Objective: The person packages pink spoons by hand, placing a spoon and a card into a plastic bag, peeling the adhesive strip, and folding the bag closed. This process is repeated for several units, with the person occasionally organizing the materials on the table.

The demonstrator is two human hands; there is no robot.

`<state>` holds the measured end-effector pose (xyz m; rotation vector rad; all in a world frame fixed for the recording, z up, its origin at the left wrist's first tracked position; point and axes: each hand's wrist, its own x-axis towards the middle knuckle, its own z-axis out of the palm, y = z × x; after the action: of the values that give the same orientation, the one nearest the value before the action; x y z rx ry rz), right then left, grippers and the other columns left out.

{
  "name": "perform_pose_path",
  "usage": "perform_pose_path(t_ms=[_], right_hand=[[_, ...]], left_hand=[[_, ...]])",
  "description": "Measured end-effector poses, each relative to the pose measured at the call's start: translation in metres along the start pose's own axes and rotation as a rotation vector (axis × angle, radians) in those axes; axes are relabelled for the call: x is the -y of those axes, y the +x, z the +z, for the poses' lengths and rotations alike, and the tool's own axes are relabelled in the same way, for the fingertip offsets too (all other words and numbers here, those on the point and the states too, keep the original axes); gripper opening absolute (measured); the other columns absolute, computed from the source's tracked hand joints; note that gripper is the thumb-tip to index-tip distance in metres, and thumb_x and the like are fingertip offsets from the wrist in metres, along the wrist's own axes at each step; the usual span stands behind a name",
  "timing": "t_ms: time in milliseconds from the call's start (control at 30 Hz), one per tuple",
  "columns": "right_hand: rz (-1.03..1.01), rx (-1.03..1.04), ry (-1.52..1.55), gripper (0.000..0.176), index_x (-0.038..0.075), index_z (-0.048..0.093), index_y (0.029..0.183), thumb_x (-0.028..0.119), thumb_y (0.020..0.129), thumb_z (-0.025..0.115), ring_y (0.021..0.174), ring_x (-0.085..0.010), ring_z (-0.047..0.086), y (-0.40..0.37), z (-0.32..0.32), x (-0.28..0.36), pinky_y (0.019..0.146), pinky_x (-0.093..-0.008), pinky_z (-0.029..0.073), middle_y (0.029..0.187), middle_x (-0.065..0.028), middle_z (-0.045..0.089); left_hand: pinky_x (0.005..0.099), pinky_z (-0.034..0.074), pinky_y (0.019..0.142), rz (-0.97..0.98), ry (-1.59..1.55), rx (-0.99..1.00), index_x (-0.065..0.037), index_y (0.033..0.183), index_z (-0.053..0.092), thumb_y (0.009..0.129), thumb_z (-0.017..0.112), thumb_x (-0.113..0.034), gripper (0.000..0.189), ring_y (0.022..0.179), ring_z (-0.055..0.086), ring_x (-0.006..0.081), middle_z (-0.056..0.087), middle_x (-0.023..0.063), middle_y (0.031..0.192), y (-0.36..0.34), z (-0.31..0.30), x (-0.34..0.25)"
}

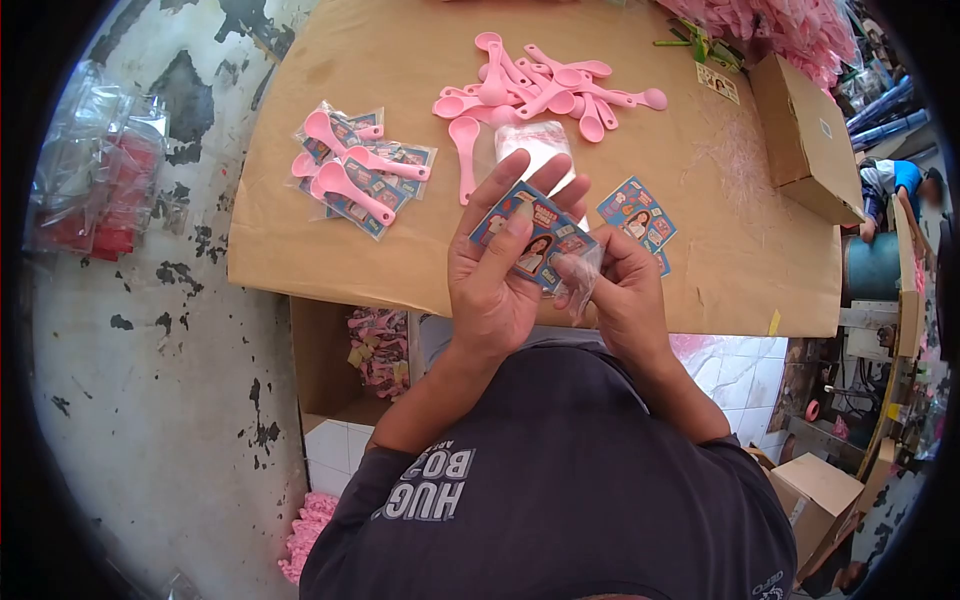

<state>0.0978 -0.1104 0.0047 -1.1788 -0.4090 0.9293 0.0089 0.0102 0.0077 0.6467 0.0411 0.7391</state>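
Note:
My left hand (pixel 495 285) holds a blue printed card (pixel 540 225), with its thumb across the front and its fingers behind. Clear plastic bag (pixel 583 283) film shows at the card's lower right, pinched by my right hand (pixel 632 295). A stack of clear plastic bags (pixel 535 143) lies just beyond my fingers. More blue printed cards (pixel 637 213) rest to the right of my hands. Several pink measuring spoons (pixel 545 85) are heaped at the back of the table. To the left is a pile of bagged cards (pixel 375 212) with pink spoons (pixel 355 190).
Brown paper covers the table (pixel 740 240). At its right stands a cardboard box (pixel 805 140), with pink bagged goods (pixel 770 30) behind. Clear and red plastic packs (pixel 105 180) are on the left. An open carton (pixel 375 350) sits under the table. Another person (pixel 895 180) is at far right.

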Motion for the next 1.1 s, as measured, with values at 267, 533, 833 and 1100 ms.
perform_pose_path(t_ms=[267, 533, 833, 1100], right_hand=[[-0.036, -0.084, 0.044, 0.022, 0.008, 0.059, 0.101, 0.011, 0.093, 0.080, 0.072, -0.0051, 0.065, 0.002, 0.009, -0.001, 0.054, -0.0198, 0.046, 0.093, -0.0022, 0.072], [-0.044, -0.038, -0.029, 0.023, 0.007, 0.059, 0.101, 0.013, 0.094, 0.080, 0.068, -0.0020, 0.060, -0.003, -0.004, 0.008, 0.053, -0.0190, 0.043, 0.089, 0.0006, 0.067], [-0.141, -0.033, -0.042, 0.022, 0.007, 0.059, 0.100, 0.013, 0.094, 0.079, 0.077, -0.0014, 0.059, 0.004, -0.010, 0.001, 0.061, -0.0197, 0.045, 0.093, 0.0020, 0.066], [-0.123, -0.022, -0.080, 0.025, 0.006, 0.057, 0.104, 0.010, 0.094, 0.079, 0.090, -0.0052, 0.064, 0.004, -0.002, 0.005, 0.073, -0.0217, 0.052, 0.103, -0.0022, 0.068]], left_hand=[[0.0423, 0.059, 0.100, -0.069, -0.083, 0.072, 0.000, 0.158, 0.032, 0.107, 0.049, -0.005, 0.053, 0.121, 0.066, 0.0310, 0.061, 0.0254, 0.135, -0.002, 0.004, 0.003], [0.0440, 0.053, 0.108, -0.060, 0.069, -0.002, 0.001, 0.157, 0.034, 0.109, 0.048, -0.007, 0.051, 0.128, 0.063, 0.0344, 0.059, 0.0263, 0.141, 0.002, 0.017, 0.006], [0.0417, 0.053, 0.107, -0.144, 0.047, 0.075, 0.003, 0.154, 0.038, 0.111, 0.045, -0.011, 0.045, 0.126, 0.064, 0.0325, 0.061, 0.0269, 0.138, 0.000, 0.013, 0.011], [0.0415, 0.057, 0.102, -0.165, 0.069, 0.072, 0.005, 0.154, 0.034, 0.111, 0.044, -0.014, 0.048, 0.125, 0.064, 0.0336, 0.063, 0.0267, 0.131, 0.003, 0.010, 0.003]])
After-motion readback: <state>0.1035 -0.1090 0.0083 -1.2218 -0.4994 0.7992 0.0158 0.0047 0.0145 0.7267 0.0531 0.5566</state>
